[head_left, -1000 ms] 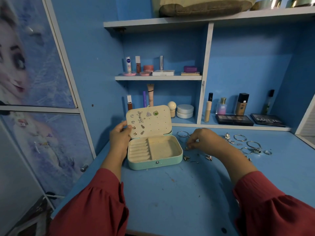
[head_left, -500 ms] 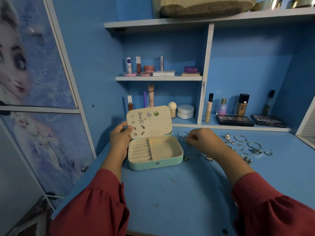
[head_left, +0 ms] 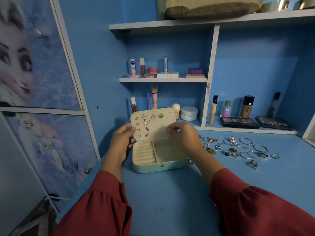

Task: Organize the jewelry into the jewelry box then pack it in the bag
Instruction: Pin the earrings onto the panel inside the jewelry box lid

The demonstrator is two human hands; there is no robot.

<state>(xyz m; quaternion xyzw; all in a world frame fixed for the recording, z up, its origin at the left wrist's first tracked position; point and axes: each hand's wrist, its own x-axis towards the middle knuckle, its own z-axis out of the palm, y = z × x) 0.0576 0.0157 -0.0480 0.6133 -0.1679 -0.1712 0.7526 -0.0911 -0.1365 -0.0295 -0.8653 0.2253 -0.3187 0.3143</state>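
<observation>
The right hand (head_left: 185, 136) pinched a small dark stud earring (head_left: 166, 127) at the cream perforated lid (head_left: 153, 123) of the open mint-green jewelry box (head_left: 160, 166). The left hand (head_left: 121, 142) gripped the lid's left edge, holding it upright. Beyond the right hand, loose silver rings and bangles (head_left: 245, 150) lay scattered on the blue tabletop (head_left: 170, 193).

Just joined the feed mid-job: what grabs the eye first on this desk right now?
The open jewelry box sits mid-desk, its upright lid studded with earrings; the left hand steadies the lid while the right hand pinches a small earring against it. To the box's right, loose rings, bangles and pendants lie scattered on the blue desk. The box's tray compartments look empty.
</observation>
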